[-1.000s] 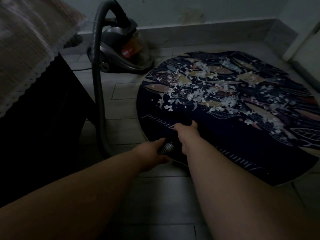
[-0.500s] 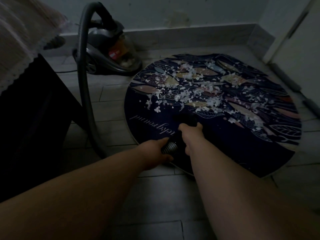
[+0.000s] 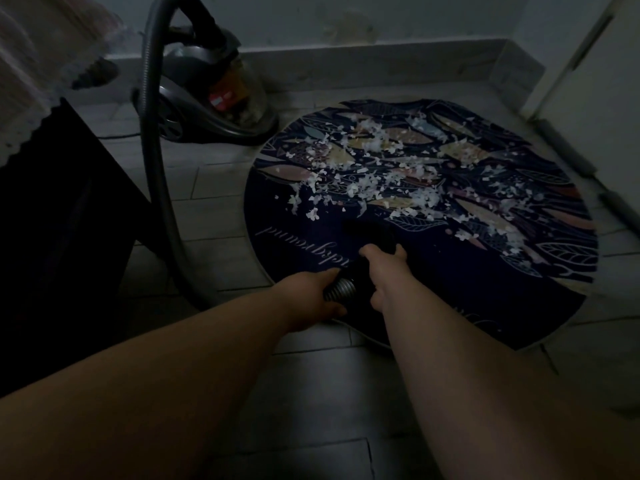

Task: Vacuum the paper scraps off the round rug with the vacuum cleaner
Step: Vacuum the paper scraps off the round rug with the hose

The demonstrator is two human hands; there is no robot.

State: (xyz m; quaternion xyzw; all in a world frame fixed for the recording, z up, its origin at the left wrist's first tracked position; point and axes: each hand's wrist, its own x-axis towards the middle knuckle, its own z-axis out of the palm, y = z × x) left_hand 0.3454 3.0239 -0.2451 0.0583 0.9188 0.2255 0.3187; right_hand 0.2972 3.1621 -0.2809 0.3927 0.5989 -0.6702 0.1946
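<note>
A round dark rug [image 3: 519,299] with a leaf pattern lies on the tiled floor. White paper scraps [image 3: 363,181] cover its far half. My left hand [image 3: 311,299] grips the ribbed grey hose end [image 3: 341,289]. My right hand [image 3: 384,268] grips the black nozzle [image 3: 370,233], whose tip rests on the rug just short of the nearest scraps. The hose [image 3: 152,161] arcs up and back to the canister vacuum cleaner [image 3: 207,95] standing on the floor behind the rug's left edge.
A dark piece of furniture [image 3: 59,237] with a lace-edged cloth [image 3: 31,81] stands at the left, close to the hose. A wall with a skirting board [image 3: 381,64] runs behind. A pale door [image 3: 595,98] is at the right.
The view has drifted left and slightly closer across the frames. My hands and the nozzle have kept their grip and edged toward the scraps on the rug.
</note>
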